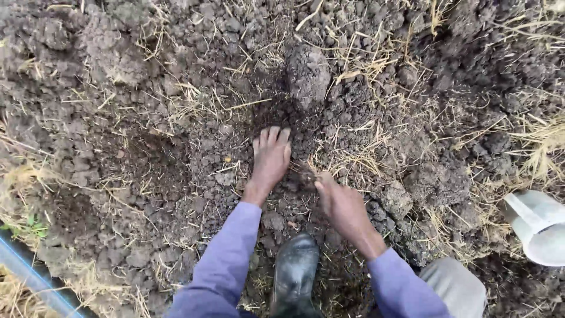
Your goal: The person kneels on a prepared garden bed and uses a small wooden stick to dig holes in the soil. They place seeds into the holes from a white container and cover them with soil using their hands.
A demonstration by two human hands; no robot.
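Looking down through the head camera, I see my left hand (pixel 271 158) lying flat on the dark, clumpy soil (pixel 176 176), fingers straight, held side by side and pointing toward the far side, palm pressed down on the crumbled earth at the centre of the view. It grips nothing. Just to the right of it, my right hand (pixel 341 203) hovers at the ground with the fingers curled together and the tips pinched down at a small dip in the soil; whether something tiny sits between those fingertips I cannot tell, since the tips are dark with dirt. The two hands are near each other but not touching.

Both arms wear bluish-purple sleeves (pixel 226 259). Between them, at the near edge, the toe of a black rubber boot (pixel 294 274) is planted on the ground. A big clod (pixel 309 73) stands on the far side beyond my left fingertips. Dry straw (pixel 359 159) is scattered all through the earth. At the right edge lies a white plastic container (pixel 538 227) on its side, well apart from the hands. A blue pipe (pixel 29 274) crosses the near left corner.
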